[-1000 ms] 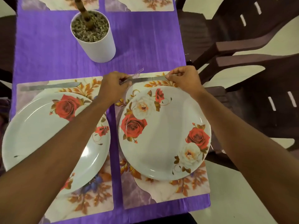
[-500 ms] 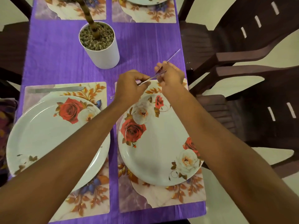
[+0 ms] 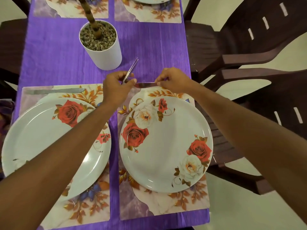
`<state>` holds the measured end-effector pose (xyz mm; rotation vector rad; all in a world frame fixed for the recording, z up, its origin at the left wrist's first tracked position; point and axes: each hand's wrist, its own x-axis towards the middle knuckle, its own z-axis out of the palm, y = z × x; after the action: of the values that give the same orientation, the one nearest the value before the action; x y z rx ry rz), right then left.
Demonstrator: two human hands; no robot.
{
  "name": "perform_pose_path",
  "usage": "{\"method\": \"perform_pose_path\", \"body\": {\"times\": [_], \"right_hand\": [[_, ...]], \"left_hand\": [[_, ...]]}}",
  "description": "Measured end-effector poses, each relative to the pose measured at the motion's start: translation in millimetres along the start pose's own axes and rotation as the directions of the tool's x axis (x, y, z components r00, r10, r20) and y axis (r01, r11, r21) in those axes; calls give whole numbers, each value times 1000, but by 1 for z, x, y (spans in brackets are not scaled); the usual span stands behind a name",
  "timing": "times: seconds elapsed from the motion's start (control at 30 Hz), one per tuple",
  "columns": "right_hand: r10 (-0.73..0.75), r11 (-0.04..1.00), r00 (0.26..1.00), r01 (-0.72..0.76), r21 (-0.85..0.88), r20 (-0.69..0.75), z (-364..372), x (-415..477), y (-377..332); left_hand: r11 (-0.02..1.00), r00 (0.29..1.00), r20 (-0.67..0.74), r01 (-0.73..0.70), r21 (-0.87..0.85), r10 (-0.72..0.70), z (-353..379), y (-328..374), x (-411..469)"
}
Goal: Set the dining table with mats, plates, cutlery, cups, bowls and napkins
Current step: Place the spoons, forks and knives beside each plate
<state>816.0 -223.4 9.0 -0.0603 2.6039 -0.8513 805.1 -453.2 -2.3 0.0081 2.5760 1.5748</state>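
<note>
Pinching flat steel knife (image 3: 146, 84), right hand (image 3: 174, 79), just beyond white rose-printed plate (image 3: 166, 146); gripping thin steel cutlery (image 3: 131, 68), left hand (image 3: 116, 87). Could spill onto plate with slack grip.

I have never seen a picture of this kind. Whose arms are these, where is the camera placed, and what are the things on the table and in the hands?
No machine is here: a person sets a table. One wide-angle camera on the head looks down, so both bare arms enter from below. On a purple tablecloth lie two flowered mats, the left mat and the right mat, each bearing a rose-patterned plate: left plate, right plate. A knife lies along the left mat's far edge. Behind stands a white pot of pebbles. The left hand grips thin metal cutlery; which pieces, I cannot tell. The right hand pinches a flat metal piece, probably a second knife, at the right mat's far edge.
</note>
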Motion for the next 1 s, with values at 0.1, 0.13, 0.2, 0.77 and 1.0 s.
{"method": "perform_pose_path", "body": {"times": [0.1, 0.13, 0.2, 0.77, 1.0], "right_hand": [[-3, 1000, 1000, 3, 13, -16, 9, -1, 4], [1, 1000, 1000, -1, 11, -24, 11, -1, 4], [-2, 1000, 999, 3, 16, -40, 14, -1, 6], [24, 990, 990, -4, 143, -140, 22, 0, 16], [128, 974, 970, -83, 212, -207, 16, -8, 28]], "left_hand": [[998, 998, 69, -8, 58, 4, 8, -4, -3], [997, 996, 89, -14, 70, 7, 10, -6, -4], [990, 992, 123, -46, 130, 30, 15, -11, -4], [965, 984, 178, -49, 259, 2, 17, -15, 5], [950, 980, 199, -50, 308, -13, 16, -15, 8]]}}
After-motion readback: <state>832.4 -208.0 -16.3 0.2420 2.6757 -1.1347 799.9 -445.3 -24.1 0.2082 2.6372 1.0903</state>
